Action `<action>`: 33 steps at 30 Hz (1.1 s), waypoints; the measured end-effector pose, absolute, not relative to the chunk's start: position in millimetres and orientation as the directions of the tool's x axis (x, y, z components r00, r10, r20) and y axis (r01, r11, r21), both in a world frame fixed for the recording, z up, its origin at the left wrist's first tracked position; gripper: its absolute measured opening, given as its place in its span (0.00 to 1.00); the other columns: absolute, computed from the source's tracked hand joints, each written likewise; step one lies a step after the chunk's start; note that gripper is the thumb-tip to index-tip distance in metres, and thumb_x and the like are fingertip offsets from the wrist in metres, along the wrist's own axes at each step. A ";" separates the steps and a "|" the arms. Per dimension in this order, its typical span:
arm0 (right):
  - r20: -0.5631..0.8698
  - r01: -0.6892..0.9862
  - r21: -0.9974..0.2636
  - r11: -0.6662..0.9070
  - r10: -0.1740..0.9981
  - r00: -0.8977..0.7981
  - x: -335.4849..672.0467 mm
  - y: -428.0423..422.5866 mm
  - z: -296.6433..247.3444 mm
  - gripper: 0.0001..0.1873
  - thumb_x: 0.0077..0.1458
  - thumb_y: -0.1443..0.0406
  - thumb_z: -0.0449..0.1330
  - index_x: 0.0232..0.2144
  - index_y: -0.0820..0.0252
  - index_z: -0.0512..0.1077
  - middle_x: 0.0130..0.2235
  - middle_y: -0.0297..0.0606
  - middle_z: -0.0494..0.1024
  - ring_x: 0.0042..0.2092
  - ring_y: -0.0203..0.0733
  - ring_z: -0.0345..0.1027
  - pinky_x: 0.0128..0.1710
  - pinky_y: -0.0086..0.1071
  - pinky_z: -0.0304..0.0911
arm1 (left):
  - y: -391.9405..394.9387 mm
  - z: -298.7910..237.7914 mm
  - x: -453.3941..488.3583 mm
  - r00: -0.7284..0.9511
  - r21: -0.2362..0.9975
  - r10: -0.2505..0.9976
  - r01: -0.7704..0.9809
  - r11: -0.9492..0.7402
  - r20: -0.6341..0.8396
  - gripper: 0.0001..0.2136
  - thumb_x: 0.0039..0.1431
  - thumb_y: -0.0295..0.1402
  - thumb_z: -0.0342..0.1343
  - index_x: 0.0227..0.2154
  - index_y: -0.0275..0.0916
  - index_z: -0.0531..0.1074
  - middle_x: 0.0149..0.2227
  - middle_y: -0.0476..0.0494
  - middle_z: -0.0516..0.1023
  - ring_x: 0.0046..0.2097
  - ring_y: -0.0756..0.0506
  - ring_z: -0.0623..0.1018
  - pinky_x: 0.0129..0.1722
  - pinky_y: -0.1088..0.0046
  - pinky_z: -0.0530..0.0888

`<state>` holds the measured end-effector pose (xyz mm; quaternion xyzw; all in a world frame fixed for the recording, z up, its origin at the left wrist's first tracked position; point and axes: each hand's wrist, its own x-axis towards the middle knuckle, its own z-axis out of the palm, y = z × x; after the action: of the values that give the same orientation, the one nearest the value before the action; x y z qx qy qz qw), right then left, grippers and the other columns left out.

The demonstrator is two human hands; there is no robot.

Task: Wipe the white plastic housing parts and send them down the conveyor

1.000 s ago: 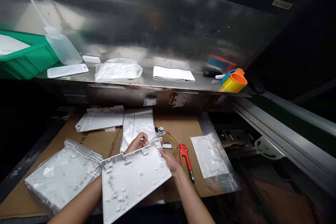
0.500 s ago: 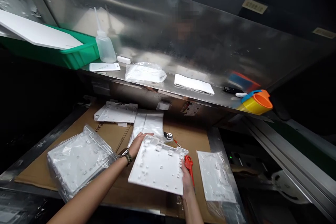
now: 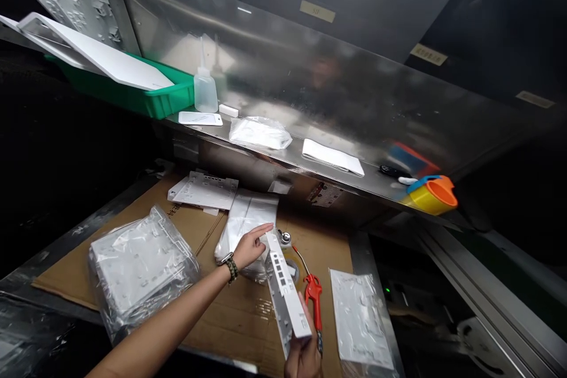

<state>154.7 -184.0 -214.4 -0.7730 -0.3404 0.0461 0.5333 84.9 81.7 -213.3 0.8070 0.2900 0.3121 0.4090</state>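
I hold a white plastic panel on edge above the cardboard mat, its slotted side rim facing me. My right hand grips its near end from below at the bottom of the view. My left hand, with a beaded wristband, rests its fingers on the panel's far top corner. A red air blow gun lies just right of the panel. A roll of clear tape sits partly hidden behind the panel.
A bagged stack of white panels lies at left, a bagged panel at right, a bare panel and empty bags further back. The steel shelf carries a green bin, squeeze bottle, folded cloth and coloured tape rolls.
The panel has turned from lying flat in both hands to standing on its edge. My right hand has dropped toward the bottom of the view. The camera has swung left and down.
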 end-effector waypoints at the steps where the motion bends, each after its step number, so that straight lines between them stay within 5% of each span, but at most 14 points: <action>1: 0.300 0.489 -0.846 -0.211 0.570 0.765 153.8 -184.5 -215.0 0.37 0.69 0.46 0.43 0.65 0.69 0.64 0.45 0.60 0.83 0.47 0.60 0.80 0.47 0.50 0.74 | 77.0 -212.1 85.2 0.597 0.822 0.740 0.221 -0.525 0.312 0.18 0.68 0.30 0.56 0.60 0.40 0.68 0.60 0.35 0.74 0.37 0.48 0.81 0.32 0.70 0.80; 6: 0.264 0.445 -0.853 -0.274 0.510 0.819 150.9 -190.5 -206.0 0.37 0.69 0.45 0.44 0.62 0.69 0.66 0.41 0.58 0.83 0.42 0.59 0.81 0.43 0.44 0.74 | 46.4 -205.6 78.6 0.553 0.637 0.620 0.195 -0.746 0.556 0.29 0.65 0.18 0.46 0.66 0.46 0.62 0.65 0.39 0.71 0.55 0.41 0.78 0.53 0.58 0.79; 10: 0.131 0.258 -0.907 -0.331 0.362 0.923 156.5 -193.4 -189.1 0.35 0.64 0.41 0.51 0.54 0.64 0.72 0.40 0.53 0.84 0.39 0.54 0.80 0.34 0.36 0.72 | 17.7 -203.2 71.8 0.598 0.505 0.509 0.194 -0.841 0.618 0.38 0.63 0.16 0.44 0.72 0.53 0.48 0.68 0.39 0.66 0.52 0.39 0.81 0.49 0.55 0.81; 13: 0.019 0.084 -0.970 -0.227 0.278 0.960 170.7 -196.8 -175.9 0.33 0.60 0.41 0.57 0.49 0.63 0.73 0.37 0.47 0.84 0.36 0.49 0.79 0.30 0.31 0.70 | -7.9 -197.5 71.1 0.661 0.467 0.467 0.194 -0.863 0.587 0.44 0.57 0.13 0.44 0.73 0.53 0.40 0.70 0.39 0.63 0.56 0.38 0.79 0.50 0.54 0.81; 16: -0.018 0.001 -0.997 -0.074 0.266 0.964 191.0 -206.5 -169.7 0.29 0.59 0.44 0.60 0.49 0.62 0.71 0.33 0.41 0.82 0.34 0.46 0.77 0.30 0.30 0.71 | -36.0 -185.6 75.0 0.724 0.485 0.462 0.200 -0.851 0.512 0.51 0.46 0.10 0.43 0.73 0.47 0.38 0.72 0.38 0.56 0.61 0.37 0.76 0.53 0.56 0.81; 20: 0.092 0.102 -0.994 -0.045 0.194 0.977 210.5 -232.2 -174.2 0.30 0.57 0.46 0.64 0.49 0.64 0.71 0.35 0.44 0.82 0.35 0.46 0.77 0.32 0.31 0.72 | -73.4 -167.6 90.0 0.771 0.555 0.472 0.188 -0.810 0.428 0.56 0.37 0.11 0.46 0.73 0.42 0.35 0.74 0.37 0.49 0.66 0.37 0.70 0.57 0.60 0.78; 26: 0.160 0.161 -0.987 0.023 -0.013 0.987 247.0 -274.0 -157.6 0.31 0.51 0.48 0.70 0.48 0.66 0.74 0.36 0.46 0.82 0.35 0.45 0.77 0.31 0.30 0.73 | -120.1 -153.6 133.6 0.759 0.672 0.524 0.156 -0.723 0.387 0.55 0.42 0.12 0.45 0.73 0.46 0.29 0.76 0.39 0.40 0.72 0.37 0.58 0.64 0.56 0.70; 33: 0.321 0.317 -0.947 -0.054 -0.101 0.942 282.4 -325.3 -162.5 0.26 0.57 0.51 0.67 0.47 0.67 0.73 0.36 0.49 0.84 0.33 0.47 0.80 0.28 0.31 0.75 | -169.5 -155.4 188.6 0.850 0.733 0.389 0.005 -0.680 0.356 0.57 0.40 0.12 0.46 0.73 0.50 0.31 0.76 0.42 0.43 0.71 0.36 0.59 0.63 0.54 0.72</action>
<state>282.4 -325.3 -162.5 -0.7097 -0.0759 -0.1530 0.6835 188.6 -169.5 -155.4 0.8816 0.1117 0.2505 0.3840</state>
